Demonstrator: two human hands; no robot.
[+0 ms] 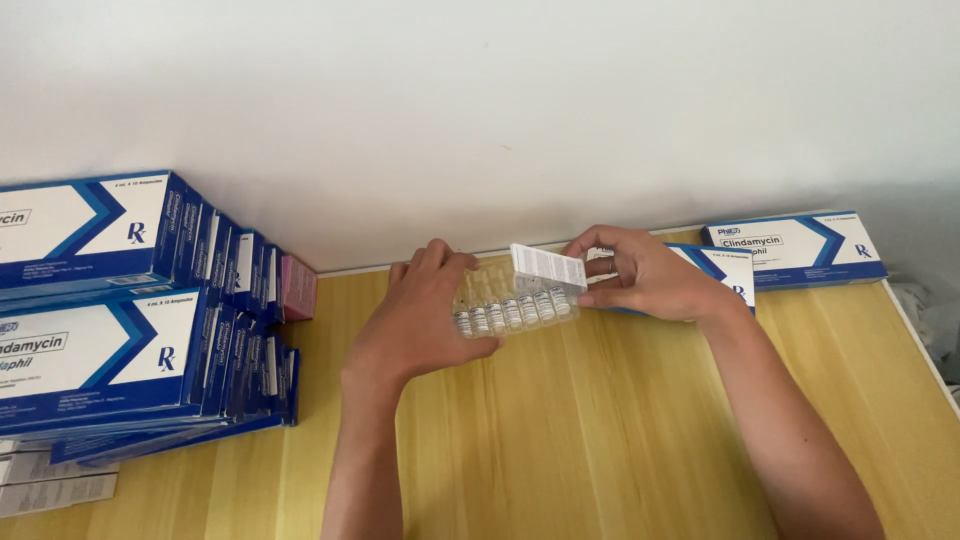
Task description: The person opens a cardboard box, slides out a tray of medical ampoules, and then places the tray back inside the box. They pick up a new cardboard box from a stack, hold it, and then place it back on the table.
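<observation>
Left hand (pixel 420 320) clamps the clear ampoule tray (pixel 510 305) above the wooden table (pixel 600 440), its fingertips hidden behind the tray. Right hand (pixel 645 278) pinches a folded leaflet (pixel 548 268) onto the tray, half-hiding a blue box (pixel 725 268); the box stacks (pixel 130 310) are cut off at left.

Bright, even daylight, soft and diffuse; white wall (pixel 500 110) slightly washed out but no hard glare, greying toward the right edge. Faint soft shadows under the forearms on the wooden table (pixel 600 420). Focus sharp across the centre; the stacked blue-and-white boxes (pixel 110 310) at the left edge show mild wide-angle stretching.
</observation>
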